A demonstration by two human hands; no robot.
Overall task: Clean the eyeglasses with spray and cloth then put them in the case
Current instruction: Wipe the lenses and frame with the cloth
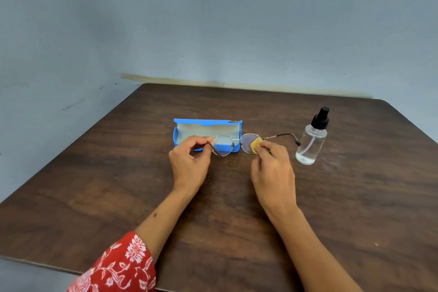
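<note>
Left hand (189,163) pinches eyeglasses (233,144) at temple hinge, held above table (118,185). Right hand (272,168) pinches yellow cloth (256,145) on lens. Frame likely light, thin, fragile: grip rim, not lens. Open case (206,130) just beyond left hand.

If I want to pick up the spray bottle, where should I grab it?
Probably best to grab the spray bottle around its clear round body, below the black sprayer top. It stands upright on the table, so come in from its right side, which is open, and wrap your fingers around it. On its left, the arm of the glasses reaches close, so that side is crowded.
</note>
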